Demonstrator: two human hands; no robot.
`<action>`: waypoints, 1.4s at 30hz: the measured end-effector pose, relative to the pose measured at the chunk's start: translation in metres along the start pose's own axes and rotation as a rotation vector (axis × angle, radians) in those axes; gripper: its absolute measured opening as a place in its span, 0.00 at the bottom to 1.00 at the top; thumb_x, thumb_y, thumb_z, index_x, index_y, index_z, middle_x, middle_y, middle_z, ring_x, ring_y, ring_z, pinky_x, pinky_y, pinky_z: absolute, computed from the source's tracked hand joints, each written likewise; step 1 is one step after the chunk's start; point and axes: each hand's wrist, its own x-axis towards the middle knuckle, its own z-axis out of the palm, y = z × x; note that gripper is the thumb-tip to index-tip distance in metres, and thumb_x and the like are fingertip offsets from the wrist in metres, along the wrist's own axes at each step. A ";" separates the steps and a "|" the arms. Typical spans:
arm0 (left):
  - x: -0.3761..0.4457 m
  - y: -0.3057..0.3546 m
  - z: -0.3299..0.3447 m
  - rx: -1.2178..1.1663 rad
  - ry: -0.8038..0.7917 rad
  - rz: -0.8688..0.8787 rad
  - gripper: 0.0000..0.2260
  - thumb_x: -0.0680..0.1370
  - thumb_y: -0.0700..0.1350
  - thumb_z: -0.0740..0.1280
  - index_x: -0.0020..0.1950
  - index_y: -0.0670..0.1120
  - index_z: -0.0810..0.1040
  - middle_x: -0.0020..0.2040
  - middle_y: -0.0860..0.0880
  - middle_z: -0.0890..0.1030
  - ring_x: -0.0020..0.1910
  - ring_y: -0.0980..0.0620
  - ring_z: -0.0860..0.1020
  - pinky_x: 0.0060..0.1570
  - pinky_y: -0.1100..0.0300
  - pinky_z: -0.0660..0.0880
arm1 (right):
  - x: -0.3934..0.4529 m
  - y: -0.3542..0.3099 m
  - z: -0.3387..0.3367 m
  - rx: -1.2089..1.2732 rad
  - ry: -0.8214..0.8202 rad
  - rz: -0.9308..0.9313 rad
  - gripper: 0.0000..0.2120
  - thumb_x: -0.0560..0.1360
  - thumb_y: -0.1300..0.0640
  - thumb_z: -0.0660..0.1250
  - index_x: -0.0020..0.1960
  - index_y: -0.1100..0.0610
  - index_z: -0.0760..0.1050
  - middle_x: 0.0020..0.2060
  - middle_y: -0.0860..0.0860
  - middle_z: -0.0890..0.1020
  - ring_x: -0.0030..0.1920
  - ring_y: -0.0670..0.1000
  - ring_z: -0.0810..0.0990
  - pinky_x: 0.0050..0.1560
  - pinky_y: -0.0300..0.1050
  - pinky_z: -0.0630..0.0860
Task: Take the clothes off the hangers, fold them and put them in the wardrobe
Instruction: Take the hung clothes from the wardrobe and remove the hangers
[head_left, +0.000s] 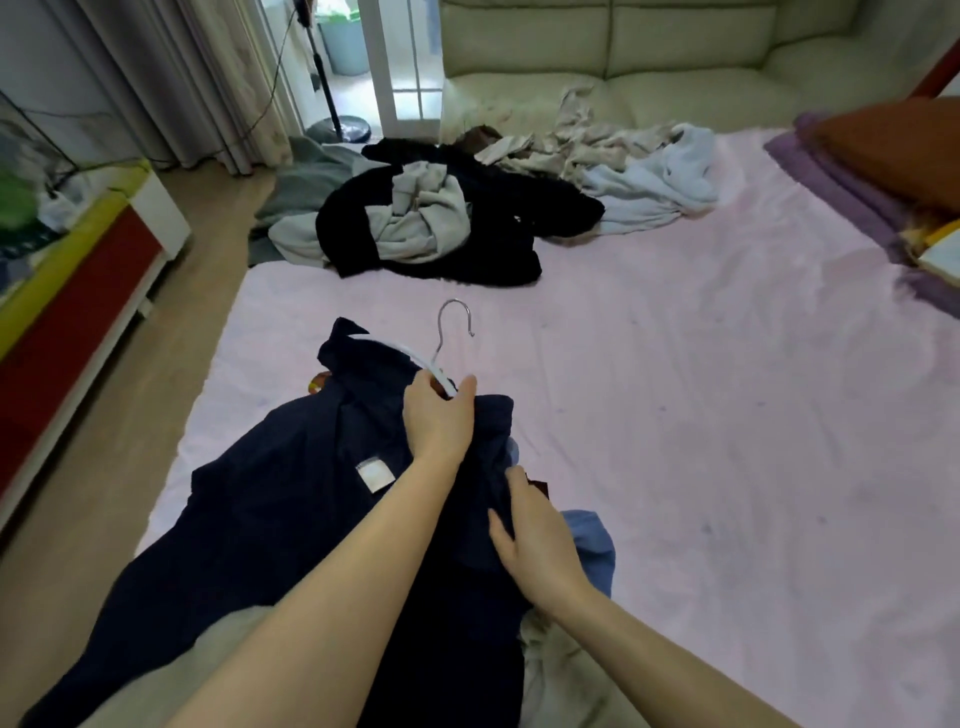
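A dark navy garment (291, 499) with a white label lies spread on the near part of the pink bed (727, 415). A white hanger (441, 358) with a metal hook sticks out of its top. My left hand (439, 421) grips the hanger's shoulder together with the navy cloth. My right hand (535, 540) lies lower on the garment, thumb and fingers pinching a fold of the navy fabric. A blue garment (592, 540) and a beige one (561, 675) peek out from under the navy one.
A heap of black and grey clothes (441, 223) lies at the bed's far end, with beige and light blue pieces (649, 171) beside it. A cream sofa (675, 52) stands behind. Purple bedding and an orange pillow (893, 150) sit at right. A red-and-yellow cabinet (78, 291) lines the left.
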 end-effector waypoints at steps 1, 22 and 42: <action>0.002 0.000 -0.001 -0.045 0.014 -0.019 0.09 0.78 0.45 0.66 0.39 0.44 0.74 0.37 0.51 0.75 0.36 0.53 0.72 0.34 0.63 0.67 | -0.005 0.003 0.002 -0.001 -0.022 -0.004 0.09 0.80 0.55 0.60 0.58 0.56 0.66 0.44 0.50 0.74 0.42 0.50 0.74 0.43 0.48 0.73; -0.139 0.174 -0.325 0.253 -0.652 0.251 0.13 0.82 0.46 0.62 0.51 0.40 0.84 0.32 0.52 0.72 0.29 0.59 0.68 0.31 0.70 0.65 | -0.028 -0.257 -0.168 -0.148 -0.005 -0.638 0.24 0.77 0.54 0.68 0.71 0.53 0.69 0.70 0.47 0.70 0.74 0.46 0.60 0.75 0.44 0.54; -0.240 0.236 -0.259 0.724 -0.125 1.061 0.10 0.81 0.56 0.60 0.50 0.53 0.78 0.42 0.53 0.80 0.46 0.48 0.78 0.36 0.55 0.67 | -0.189 -0.190 -0.295 -0.047 0.331 0.111 0.26 0.74 0.55 0.70 0.68 0.59 0.67 0.62 0.55 0.72 0.63 0.56 0.72 0.59 0.46 0.69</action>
